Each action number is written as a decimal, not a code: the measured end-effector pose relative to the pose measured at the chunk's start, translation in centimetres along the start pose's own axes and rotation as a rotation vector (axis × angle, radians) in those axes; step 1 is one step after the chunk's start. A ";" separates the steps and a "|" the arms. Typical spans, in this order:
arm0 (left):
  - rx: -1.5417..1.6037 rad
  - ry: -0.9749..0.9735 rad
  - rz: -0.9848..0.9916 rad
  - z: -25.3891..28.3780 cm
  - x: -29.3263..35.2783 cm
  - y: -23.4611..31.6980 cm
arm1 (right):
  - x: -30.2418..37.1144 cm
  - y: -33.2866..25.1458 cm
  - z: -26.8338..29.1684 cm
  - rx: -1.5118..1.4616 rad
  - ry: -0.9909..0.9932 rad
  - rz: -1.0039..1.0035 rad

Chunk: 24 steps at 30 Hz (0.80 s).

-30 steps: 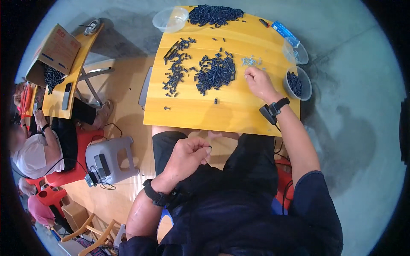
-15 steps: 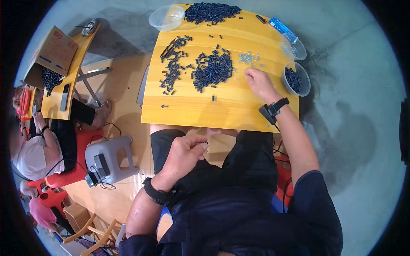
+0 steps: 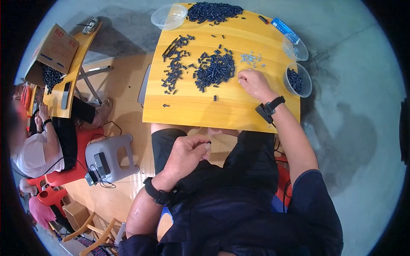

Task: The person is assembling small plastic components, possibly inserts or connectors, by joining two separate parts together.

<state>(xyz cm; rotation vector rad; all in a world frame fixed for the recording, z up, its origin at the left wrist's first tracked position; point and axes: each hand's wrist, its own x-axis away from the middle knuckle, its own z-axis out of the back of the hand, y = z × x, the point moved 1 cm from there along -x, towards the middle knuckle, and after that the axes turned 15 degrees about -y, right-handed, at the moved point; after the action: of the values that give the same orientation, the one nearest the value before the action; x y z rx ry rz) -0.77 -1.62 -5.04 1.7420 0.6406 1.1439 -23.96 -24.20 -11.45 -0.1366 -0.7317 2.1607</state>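
While our left hand (image 3: pixel 186 154) pinches a tiny black piece (image 3: pixel 209 143), best held steady, we cannot tell what's inside our curled right hand (image 3: pixel 255 82).

Counted on and around near counter (image 3: pixel 183 115): three clear bowls (image 3: pixel 159 19), three batches of black pieces (image 3: pixel 215 70) lying loose, two lone dark pieces (image 3: pixel 215 98) toward front edge, one patch of silvery bits (image 3: pixel 250 59), one blue box (image 3: pixel 285 30). Can't total individual bits; too small, overlapping.
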 end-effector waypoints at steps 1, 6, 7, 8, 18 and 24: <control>0.020 0.007 0.000 -0.1 0.0 0.1 | -0.1 0.2 -0.2 0.047 0.033 0.020; 0.206 0.045 -0.205 -0.4 0.3 1.2 | 0.3 0.3 -1.0 0.091 0.140 0.031; 0.244 0.060 -0.283 -0.4 0.4 1.3 | 0.6 0.2 -1.1 -0.111 0.107 -0.043; 0.244 0.063 -0.283 -0.4 0.5 1.3 | 1.0 0.1 -1.1 -0.312 0.074 -0.118; 0.244 0.121 -0.363 -0.9 1.4 2.0 | 5.1 -9.0 0.1 -1.259 0.009 0.137; 0.252 0.099 -0.416 -1.3 2.0 2.7 | 7.1 -12.2 0.5 -1.378 -0.049 0.188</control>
<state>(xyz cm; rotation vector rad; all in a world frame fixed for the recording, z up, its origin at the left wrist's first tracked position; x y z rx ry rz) -1.25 -0.61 -1.56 1.6566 1.1882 0.8877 -20.38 -13.25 -3.27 -0.8683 -2.1603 1.4308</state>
